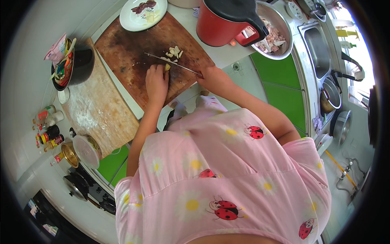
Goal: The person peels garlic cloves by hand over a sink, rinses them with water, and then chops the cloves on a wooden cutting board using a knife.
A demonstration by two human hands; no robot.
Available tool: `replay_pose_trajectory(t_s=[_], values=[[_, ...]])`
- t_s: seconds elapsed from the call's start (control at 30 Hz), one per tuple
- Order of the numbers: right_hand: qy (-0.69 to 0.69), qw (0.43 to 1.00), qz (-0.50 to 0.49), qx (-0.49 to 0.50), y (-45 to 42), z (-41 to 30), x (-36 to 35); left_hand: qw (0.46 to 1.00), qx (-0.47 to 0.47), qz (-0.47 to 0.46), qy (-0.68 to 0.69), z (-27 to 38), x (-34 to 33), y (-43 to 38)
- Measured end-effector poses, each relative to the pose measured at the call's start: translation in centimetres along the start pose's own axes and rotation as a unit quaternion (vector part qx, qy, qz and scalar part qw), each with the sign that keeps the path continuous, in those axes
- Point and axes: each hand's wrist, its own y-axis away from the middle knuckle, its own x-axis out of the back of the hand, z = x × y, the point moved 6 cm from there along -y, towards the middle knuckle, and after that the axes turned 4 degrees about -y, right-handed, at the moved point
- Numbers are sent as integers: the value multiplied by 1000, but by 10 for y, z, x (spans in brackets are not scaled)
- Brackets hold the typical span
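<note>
My right hand (214,78) grips the handle of a kitchen knife (173,63). Its blade appears edge-on, as a thin line slanting over a dark-stained wooden cutting board (122,61). Close to the blade, the fingertips of my left hand (157,82) are curled against a small yellowish piece of ginger (167,67), pinning it to the board. Pale slices (174,52) lie in a loose heap beyond the knife; some lie right along the blade. At the board's far edge a white plate (128,19) carries dark red meat (143,6) and pale slices (151,16).
A red jug (213,27) with a black lid stands beyond the board, beside a metal bowl (289,39) of raw meat pieces. Left lies a floured wooden board (106,122) with a black pot (83,65) of packets. Sauce bottles (50,134) line the wall; a sink (317,48) is right.
</note>
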Motion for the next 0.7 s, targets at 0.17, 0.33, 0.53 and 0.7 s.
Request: replay_pose_trajectory(t_s=[0.17,0.33,0.53,0.7], values=[[68,997,-32,4,9,1,-2,998,-44,18,43,1,-8,5],[64,997,-46,16,19,-1,3,997,-56,38,40,-1,-9,9],[100,991,-93,-7,11,-2,1,997,-60,32,47,-3,-12,11],[62,997,-36,4,-18,7,-27,998,-56,21,33,-4,-17,9]])
